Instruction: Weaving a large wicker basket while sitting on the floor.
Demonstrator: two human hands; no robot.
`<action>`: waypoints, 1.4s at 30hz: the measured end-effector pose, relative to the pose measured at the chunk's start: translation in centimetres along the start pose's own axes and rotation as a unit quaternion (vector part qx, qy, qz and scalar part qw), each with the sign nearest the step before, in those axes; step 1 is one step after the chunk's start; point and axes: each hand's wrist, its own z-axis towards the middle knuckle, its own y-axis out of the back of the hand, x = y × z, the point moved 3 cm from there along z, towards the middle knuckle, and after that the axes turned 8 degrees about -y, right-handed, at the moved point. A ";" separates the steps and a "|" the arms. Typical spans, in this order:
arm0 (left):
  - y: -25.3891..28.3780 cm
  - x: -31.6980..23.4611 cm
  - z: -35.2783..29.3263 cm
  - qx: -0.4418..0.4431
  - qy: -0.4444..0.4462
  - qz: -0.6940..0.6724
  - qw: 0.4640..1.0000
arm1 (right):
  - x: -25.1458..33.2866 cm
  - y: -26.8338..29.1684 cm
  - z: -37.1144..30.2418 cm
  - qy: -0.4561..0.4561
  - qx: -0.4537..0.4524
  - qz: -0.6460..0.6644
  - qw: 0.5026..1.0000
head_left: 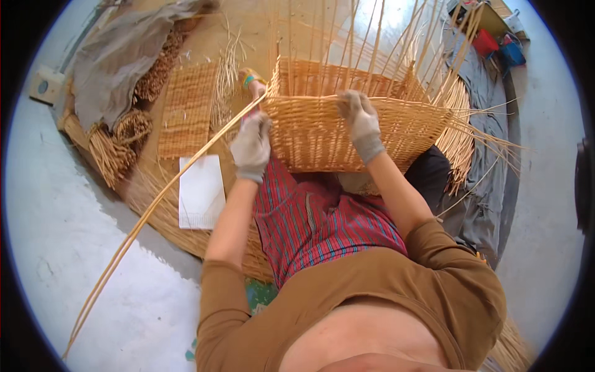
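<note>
A partly woven wicker basket is tilted across my lap, its front wall facing me and tall bare stakes rising from its walls. My right hand, in a pale knit glove, is closed over the upper edge of the front wall. Beside the basket's left corner is my left hand, gloved too, with curled, slightly blurred fingers against the wall's edge; what they grip is hidden. From that corner a pair of long willow rods runs down to the lower left, passing just above my left hand.
A flat woven panel and a white sheet lie left. Bundled rods sit under grey cloth. More rods lie at the right, with loose ends sticking out. A red container stands far right.
</note>
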 end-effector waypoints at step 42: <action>-19.0 -19.2 6.9 0.200 -0.175 0.069 0.962 | 18.5 10.4 8.8 0.341 -0.057 -0.558 0.755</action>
